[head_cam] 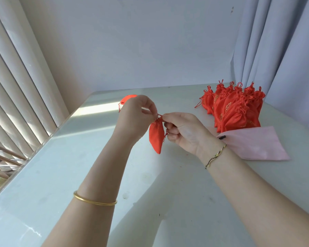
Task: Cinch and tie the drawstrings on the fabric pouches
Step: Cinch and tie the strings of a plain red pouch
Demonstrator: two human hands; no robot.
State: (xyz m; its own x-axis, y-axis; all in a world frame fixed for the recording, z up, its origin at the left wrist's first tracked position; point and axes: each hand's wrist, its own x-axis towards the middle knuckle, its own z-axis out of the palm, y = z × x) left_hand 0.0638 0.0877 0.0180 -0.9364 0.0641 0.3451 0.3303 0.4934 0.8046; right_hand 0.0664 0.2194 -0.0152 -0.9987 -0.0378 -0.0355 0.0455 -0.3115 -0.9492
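Note:
A small red fabric pouch (pixel 156 136) hangs in the air above the white table (pixel 78 175), its neck gathered at the top. My left hand (pixel 137 116) pinches the red drawstring (pixel 160 115) at the neck from the left. My right hand (pixel 184 132) pinches the same drawstring from the right, with a cord end trailing by its lower fingers. Another red pouch (pixel 128 99) lies on the table behind my left hand, mostly hidden.
A pile of several red pouches with gold print and tied cords (pixel 235 107) sits at the back right. A pink cloth bag (pixel 253 145) lies in front of the pile. Vertical blinds (pixel 16 86) run along the left, curtains (pixel 275 50) at the right.

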